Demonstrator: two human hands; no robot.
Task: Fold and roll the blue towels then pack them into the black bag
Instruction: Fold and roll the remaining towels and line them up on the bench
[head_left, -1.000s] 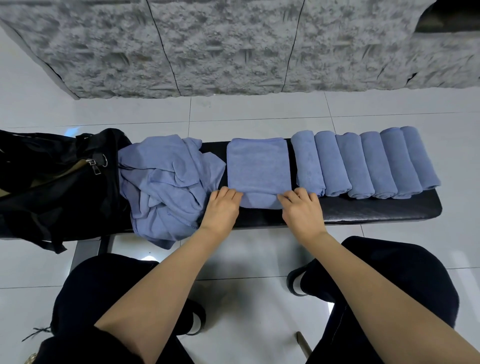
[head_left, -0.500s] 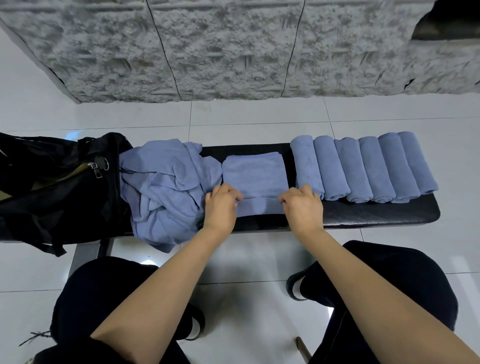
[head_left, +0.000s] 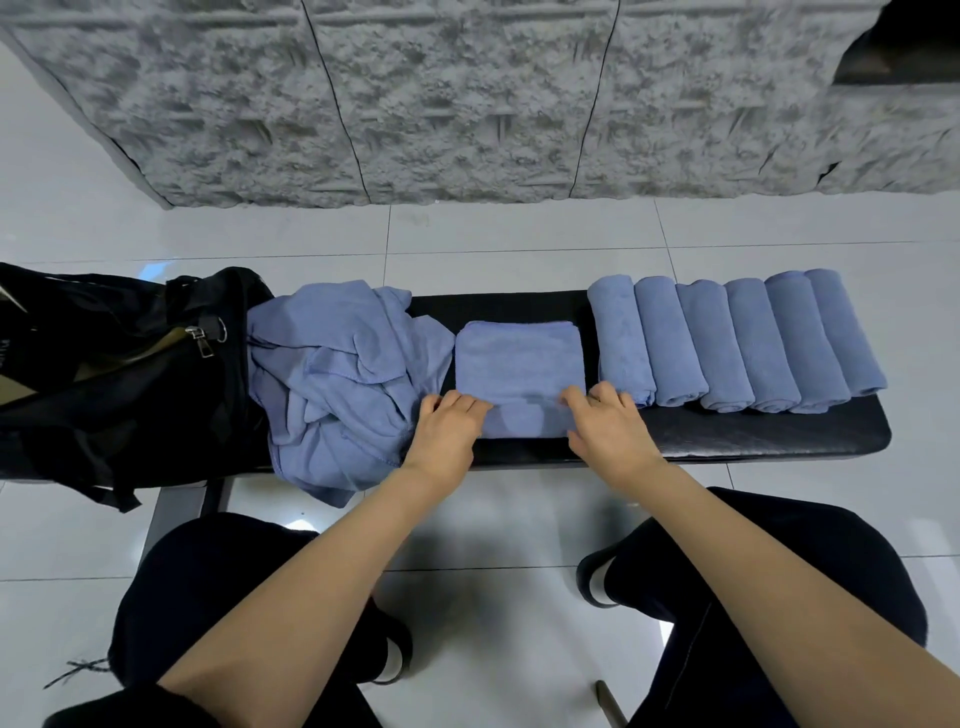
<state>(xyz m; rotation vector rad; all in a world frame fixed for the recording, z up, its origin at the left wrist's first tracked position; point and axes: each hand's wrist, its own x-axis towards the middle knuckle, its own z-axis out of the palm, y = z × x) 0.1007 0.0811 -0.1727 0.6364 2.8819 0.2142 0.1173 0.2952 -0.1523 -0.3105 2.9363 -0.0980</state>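
Note:
A folded blue towel lies on the black bench, its near end turned into a short roll. My left hand presses the roll's left end and my right hand its right end, fingers curled over the cloth. Several rolled blue towels lie side by side to the right. A heap of loose blue towels sits to the left, against the open black bag on the bench's left end.
A rough grey stone wall stands beyond the bench across white floor tiles. My knees in dark trousers and shoes are below the bench's front edge. A bench leg shows at the lower left.
Both hands have rolled the towel's near edge away from me, so the flat part is shorter. The rolled towels, heap and bag have not moved.

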